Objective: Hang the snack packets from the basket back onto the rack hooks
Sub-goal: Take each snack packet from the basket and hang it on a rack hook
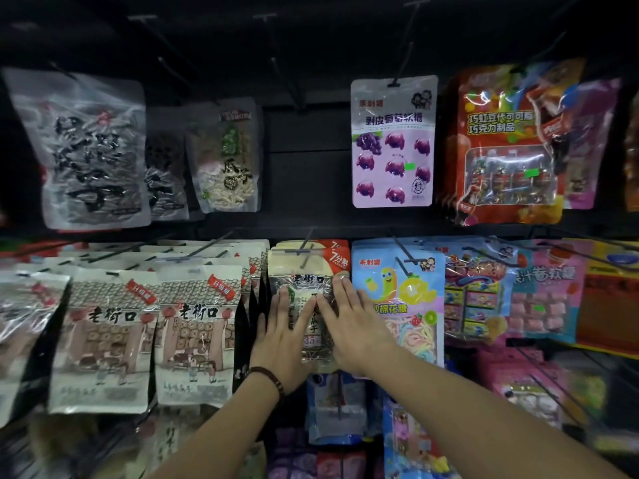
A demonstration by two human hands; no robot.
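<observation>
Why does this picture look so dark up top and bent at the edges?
Head view: light falls mainly on the middle rows, leaving the upper rack hooks in shadow; the wide-angle lens bows packets near the edges, like the grey packet; glare streaks the red packet; both hands look fairly sharp.

Dim light, dark back panel (304, 133) (black or near it), bare upper wall in shadow

Dark back panel (304, 146) behind the display, beaded bracelet (273, 378) on a wrist, green price stickers (410, 166)
</observation>
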